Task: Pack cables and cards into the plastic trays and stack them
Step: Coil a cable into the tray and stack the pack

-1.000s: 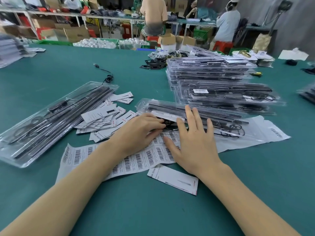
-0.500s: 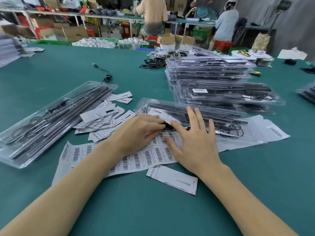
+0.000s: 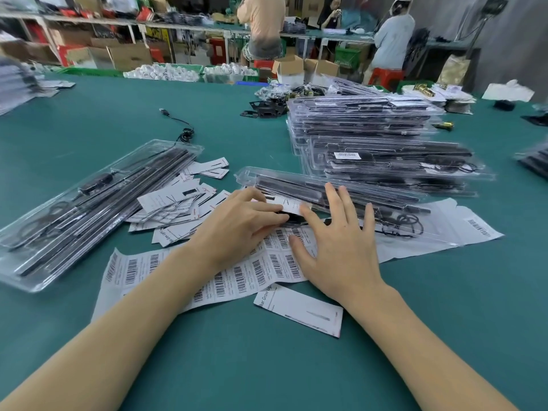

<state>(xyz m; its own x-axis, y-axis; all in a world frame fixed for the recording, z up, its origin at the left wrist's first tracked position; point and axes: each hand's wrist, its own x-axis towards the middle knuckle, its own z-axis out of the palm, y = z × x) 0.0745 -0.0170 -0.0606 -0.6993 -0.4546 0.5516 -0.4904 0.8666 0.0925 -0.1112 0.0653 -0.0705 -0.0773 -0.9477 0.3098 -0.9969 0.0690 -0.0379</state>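
A clear plastic tray point(image 3: 394, 200) with black rods and a coiled cable lies across the table in front of me. My left hand point(image 3: 237, 226) has curled fingers and pinches a small white card point(image 3: 292, 207) at the tray's near left end. My right hand point(image 3: 341, 247) lies flat with spread fingers on the tray's near edge, its index fingertip touching the same card. A second filled tray point(image 3: 89, 209) lies to the left. Loose white cards point(image 3: 175, 206) are piled between the two trays. A stack of packed trays point(image 3: 385, 149) stands behind.
A sheet of barcode labels point(image 3: 237, 277) lies under my wrists, with one loose card point(image 3: 299, 310) just in front of it. A black cable point(image 3: 184, 130) lies farther back on the green table point(image 3: 267, 366). Boxes, parts and people working fill the far side.
A white card has appeared between my hands on the tray's near left end and slid slightly right. Both hands have shifted only a little.
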